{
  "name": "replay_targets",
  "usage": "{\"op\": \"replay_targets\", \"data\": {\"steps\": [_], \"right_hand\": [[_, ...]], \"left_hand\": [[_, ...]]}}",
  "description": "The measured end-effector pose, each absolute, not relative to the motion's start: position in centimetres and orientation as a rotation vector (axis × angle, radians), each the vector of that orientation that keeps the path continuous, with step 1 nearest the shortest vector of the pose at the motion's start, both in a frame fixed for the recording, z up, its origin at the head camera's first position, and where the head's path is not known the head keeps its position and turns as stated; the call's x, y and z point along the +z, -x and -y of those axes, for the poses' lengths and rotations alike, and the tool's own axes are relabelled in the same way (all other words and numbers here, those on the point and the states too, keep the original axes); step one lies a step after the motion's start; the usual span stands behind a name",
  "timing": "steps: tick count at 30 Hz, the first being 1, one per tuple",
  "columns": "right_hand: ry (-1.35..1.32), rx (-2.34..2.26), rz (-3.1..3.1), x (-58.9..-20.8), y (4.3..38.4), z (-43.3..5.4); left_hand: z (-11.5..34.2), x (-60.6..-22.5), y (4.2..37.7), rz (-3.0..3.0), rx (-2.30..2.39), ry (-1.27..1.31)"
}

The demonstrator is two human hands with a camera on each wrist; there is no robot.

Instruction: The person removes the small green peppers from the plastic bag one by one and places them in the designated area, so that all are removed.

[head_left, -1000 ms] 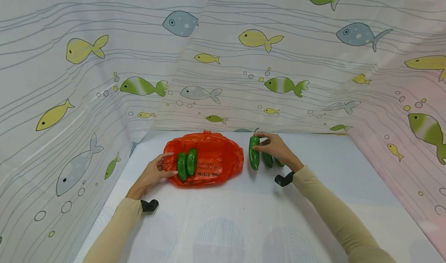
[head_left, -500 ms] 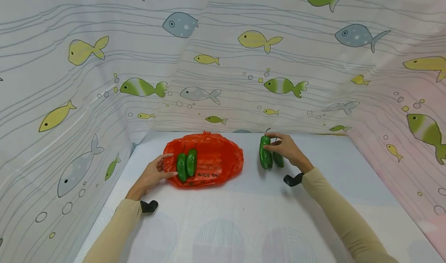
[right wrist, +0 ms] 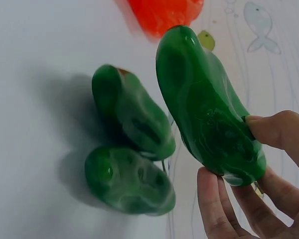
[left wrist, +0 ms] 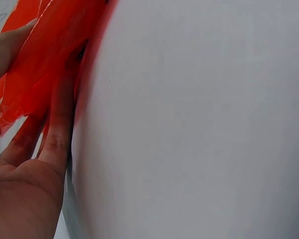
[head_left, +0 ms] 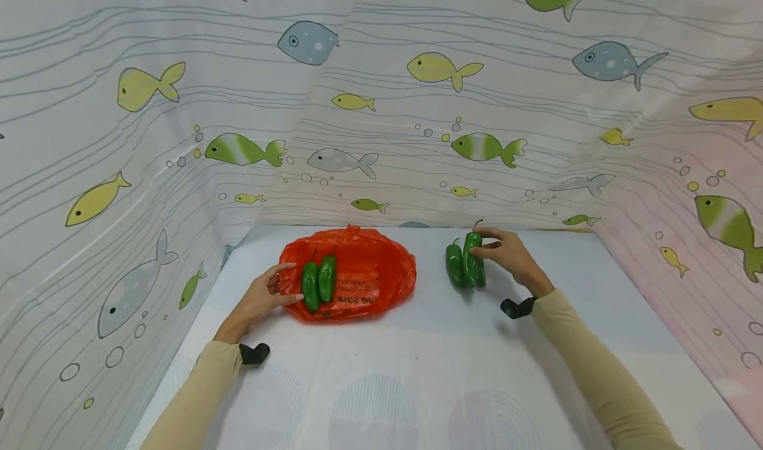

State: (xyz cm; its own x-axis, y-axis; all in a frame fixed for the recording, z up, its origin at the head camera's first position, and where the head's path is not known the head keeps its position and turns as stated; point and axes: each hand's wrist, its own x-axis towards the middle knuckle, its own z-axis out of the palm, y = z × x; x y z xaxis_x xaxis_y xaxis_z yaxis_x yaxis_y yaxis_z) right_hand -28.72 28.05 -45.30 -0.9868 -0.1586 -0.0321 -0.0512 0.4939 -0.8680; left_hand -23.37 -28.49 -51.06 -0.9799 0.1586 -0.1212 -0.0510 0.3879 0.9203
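Observation:
My right hand [head_left: 510,256] pinches a glossy green chili pepper [head_left: 471,268] near its stem end, thumb on one side and fingertips on the other. In the right wrist view that pepper stands above the table, its free end pointing up. Two more green peppers [right wrist: 134,114] lie side by side just below it; in the head view the held one partly covers the right one. At the left, my left hand [head_left: 259,299] holds the left edge of a red plastic bag [head_left: 396,271], with some fingers behind the plastic [left wrist: 55,40]. Two green peppers [head_left: 327,278] lie on the bag.
The white table [head_left: 381,357] extends in front of both hands. Fish-printed sheets [head_left: 381,118] rise behind the table and along its left and right sides. A dark wrist mount [head_left: 516,307] sits under each wrist.
My right hand has moved rightward with the held pepper, from beside the bag to over the two loose peppers, uncovering the left one. My left hand and the bag stay in place.

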Motion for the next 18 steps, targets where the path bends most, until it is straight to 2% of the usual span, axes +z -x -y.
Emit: {"op": "replay_targets", "data": {"steps": [18], "right_hand": [[0.103, -1.442, -2.647, -46.8, 29.3, -31.7]], "left_hand": [[28.4, -50.7, 23.1, -2.474, 1.627, -0.133]]}}
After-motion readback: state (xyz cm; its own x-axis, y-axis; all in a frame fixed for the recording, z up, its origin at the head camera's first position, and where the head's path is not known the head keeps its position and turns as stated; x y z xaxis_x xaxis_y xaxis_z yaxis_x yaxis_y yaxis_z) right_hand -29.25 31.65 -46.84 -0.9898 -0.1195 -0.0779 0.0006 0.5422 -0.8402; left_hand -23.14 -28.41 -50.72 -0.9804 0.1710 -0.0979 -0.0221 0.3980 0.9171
